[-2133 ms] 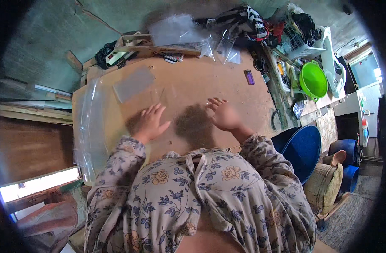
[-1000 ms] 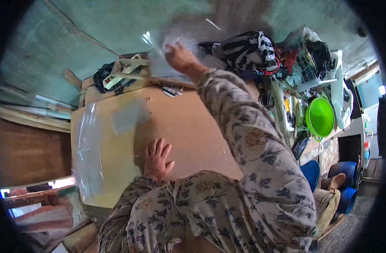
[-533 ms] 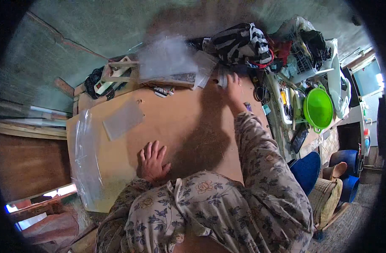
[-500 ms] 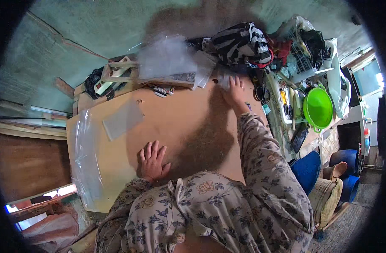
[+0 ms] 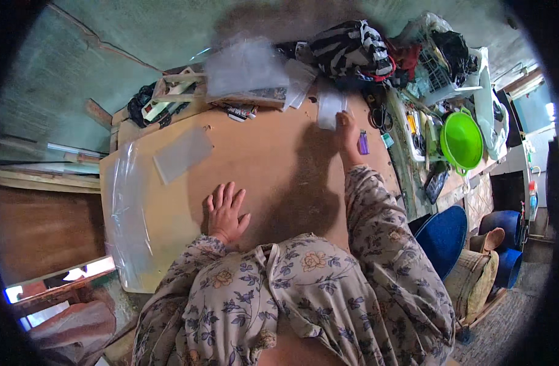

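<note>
My left hand [image 5: 227, 213] lies palm down on the brown board [image 5: 267, 152], fingers spread, holding nothing. At the far right part of the board my right hand [image 5: 349, 135] is turned on its side, its fingers closed at the near right edge of a small clear plastic bag [image 5: 331, 111]. The fingertips are partly hidden. Just right of that hand lies a purple lighter [image 5: 364, 144]. Another flat clear plastic sheet [image 5: 182, 155] rests on the board's left half, and a long strip of clear plastic [image 5: 128, 213] runs along its left edge.
A stack of clear plastic bags [image 5: 246, 68] sits at the back by the wall. Black scissors [image 5: 382, 117], a white tray [image 5: 414, 131] of tools and a green colander [image 5: 462, 141] stand to the right. Blue tubs [image 5: 443, 238] are on the lower right.
My right hand has turned from palm down to its side, and its fingers have closed at the bag's edge, leaving more of the bag and the lighter visible. My left hand stays flat.
</note>
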`<action>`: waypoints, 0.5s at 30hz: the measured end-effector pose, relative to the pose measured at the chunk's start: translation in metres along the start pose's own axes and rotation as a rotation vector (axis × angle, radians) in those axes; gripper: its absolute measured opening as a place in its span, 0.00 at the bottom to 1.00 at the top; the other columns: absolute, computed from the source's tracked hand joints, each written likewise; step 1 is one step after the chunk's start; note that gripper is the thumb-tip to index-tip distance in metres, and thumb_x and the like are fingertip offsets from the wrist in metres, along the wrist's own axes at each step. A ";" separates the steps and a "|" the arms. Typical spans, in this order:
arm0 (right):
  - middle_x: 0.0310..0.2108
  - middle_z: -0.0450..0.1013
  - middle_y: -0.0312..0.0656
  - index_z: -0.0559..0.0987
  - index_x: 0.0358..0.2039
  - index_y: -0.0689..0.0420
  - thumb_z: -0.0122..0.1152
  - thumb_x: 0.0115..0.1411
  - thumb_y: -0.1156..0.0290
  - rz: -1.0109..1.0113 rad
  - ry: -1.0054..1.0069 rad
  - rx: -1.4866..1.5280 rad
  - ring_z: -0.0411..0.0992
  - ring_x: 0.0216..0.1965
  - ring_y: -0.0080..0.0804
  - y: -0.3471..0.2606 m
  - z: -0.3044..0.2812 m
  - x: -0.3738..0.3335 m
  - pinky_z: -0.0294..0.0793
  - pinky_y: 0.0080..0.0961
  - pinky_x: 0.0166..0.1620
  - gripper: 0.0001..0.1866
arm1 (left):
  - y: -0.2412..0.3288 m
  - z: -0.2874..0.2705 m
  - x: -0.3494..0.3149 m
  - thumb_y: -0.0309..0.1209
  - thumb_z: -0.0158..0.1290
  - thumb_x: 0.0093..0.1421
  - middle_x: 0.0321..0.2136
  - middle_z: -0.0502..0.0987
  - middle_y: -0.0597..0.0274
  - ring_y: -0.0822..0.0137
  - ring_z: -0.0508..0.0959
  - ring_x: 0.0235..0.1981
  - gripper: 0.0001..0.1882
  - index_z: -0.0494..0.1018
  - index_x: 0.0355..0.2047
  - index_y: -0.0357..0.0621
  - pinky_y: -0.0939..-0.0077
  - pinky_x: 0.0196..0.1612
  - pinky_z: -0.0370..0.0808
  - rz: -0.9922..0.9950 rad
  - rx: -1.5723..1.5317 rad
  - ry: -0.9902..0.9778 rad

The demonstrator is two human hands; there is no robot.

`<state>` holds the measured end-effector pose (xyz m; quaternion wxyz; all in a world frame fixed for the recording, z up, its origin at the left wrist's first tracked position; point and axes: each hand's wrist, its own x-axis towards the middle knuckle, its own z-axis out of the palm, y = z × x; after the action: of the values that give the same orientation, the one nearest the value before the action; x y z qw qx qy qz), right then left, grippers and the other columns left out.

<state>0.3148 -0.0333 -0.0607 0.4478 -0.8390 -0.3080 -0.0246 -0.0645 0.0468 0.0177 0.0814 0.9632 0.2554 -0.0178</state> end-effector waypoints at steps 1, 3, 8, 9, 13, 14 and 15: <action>0.38 0.70 0.44 0.73 0.37 0.59 0.49 0.55 0.64 0.098 0.076 0.161 0.69 0.36 0.40 -0.008 -0.006 -0.001 0.68 0.28 0.37 0.13 | -0.001 0.002 -0.001 0.45 0.49 0.46 0.56 0.51 0.54 0.52 0.48 0.57 0.32 0.58 0.52 0.50 0.50 0.54 0.44 0.009 0.000 0.000; 0.30 0.69 0.38 0.72 0.34 0.59 0.49 0.56 0.62 0.544 0.080 0.720 0.68 0.28 0.32 -0.021 -0.020 -0.006 0.68 0.25 0.32 0.13 | -0.002 0.004 0.000 0.46 0.49 0.46 0.56 0.51 0.54 0.52 0.48 0.57 0.33 0.57 0.52 0.50 0.50 0.54 0.43 0.026 -0.006 0.023; 0.28 0.68 0.37 0.69 0.38 0.57 0.46 0.58 0.67 0.668 -0.354 1.559 0.69 0.31 0.29 -0.088 -0.056 -0.075 0.70 0.27 0.34 0.10 | -0.005 0.009 -0.003 0.46 0.48 0.47 0.56 0.49 0.52 0.51 0.48 0.57 0.33 0.57 0.53 0.48 0.52 0.54 0.44 0.039 -0.001 0.014; 0.29 0.69 0.38 0.69 0.39 0.57 0.46 0.58 0.66 0.710 -0.380 1.605 0.69 0.32 0.30 -0.106 -0.064 -0.088 0.70 0.29 0.35 0.11 | -0.008 0.011 -0.002 0.47 0.48 0.47 0.57 0.49 0.52 0.51 0.48 0.57 0.34 0.57 0.53 0.48 0.51 0.54 0.44 0.039 0.000 0.016; 0.33 0.69 0.39 0.68 0.40 0.57 0.45 0.59 0.65 0.814 -0.406 1.551 0.69 0.35 0.34 -0.174 -0.092 -0.133 0.70 0.30 0.38 0.12 | -0.016 0.014 -0.001 0.50 0.46 0.49 0.56 0.49 0.51 0.50 0.49 0.57 0.33 0.57 0.53 0.48 0.47 0.53 0.43 0.056 -0.148 0.179; 0.33 0.69 0.39 0.68 0.40 0.57 0.45 0.59 0.65 0.814 -0.394 1.554 0.69 0.35 0.34 -0.180 -0.093 -0.143 0.70 0.30 0.38 0.12 | -0.013 0.009 0.002 0.50 0.44 0.52 0.53 0.57 0.52 0.55 0.55 0.55 0.31 0.56 0.53 0.47 0.55 0.54 0.50 0.098 -0.148 0.231; 0.35 0.68 0.40 0.68 0.40 0.58 0.45 0.59 0.65 0.802 -0.359 1.542 0.69 0.37 0.34 -0.183 -0.092 -0.151 0.70 0.30 0.39 0.13 | -0.002 0.001 0.012 0.50 0.44 0.52 0.53 0.57 0.52 0.55 0.55 0.55 0.31 0.56 0.53 0.47 0.55 0.54 0.50 0.118 -0.155 0.225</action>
<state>0.1153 -0.1040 0.0812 0.8084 -0.3400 0.0125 0.4804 -0.0547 0.0546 0.0159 0.1274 0.9633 0.2065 0.1148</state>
